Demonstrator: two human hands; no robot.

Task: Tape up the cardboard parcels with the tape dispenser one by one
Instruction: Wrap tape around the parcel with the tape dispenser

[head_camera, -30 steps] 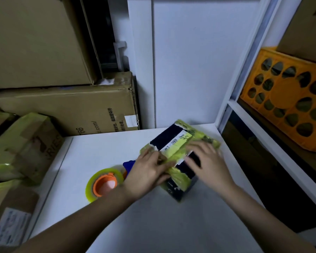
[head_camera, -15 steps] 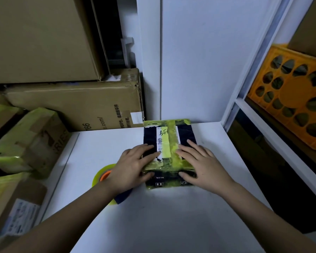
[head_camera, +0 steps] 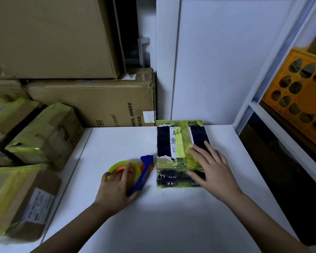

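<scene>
A dark parcel wrapped in yellow-green tape, with a white label on top, lies flat on the white table near the back wall. My right hand rests on its right front part with the fingers spread and straight. Left of the parcel lies the blue tape dispenser with its yellow roll and orange core. My left hand grips the dispenser, fingers curled over the roll and the thumb against the blue body.
Taped cardboard parcels are piled off the table's left edge, with big cardboard boxes stacked behind them. A white wall panel closes the back. An orange crate sits on a shelf to the right.
The parcel was turned square and laid flat. My left hand has left the parcel and moved left onto the tape dispenser; my right hand stays on the parcel.
</scene>
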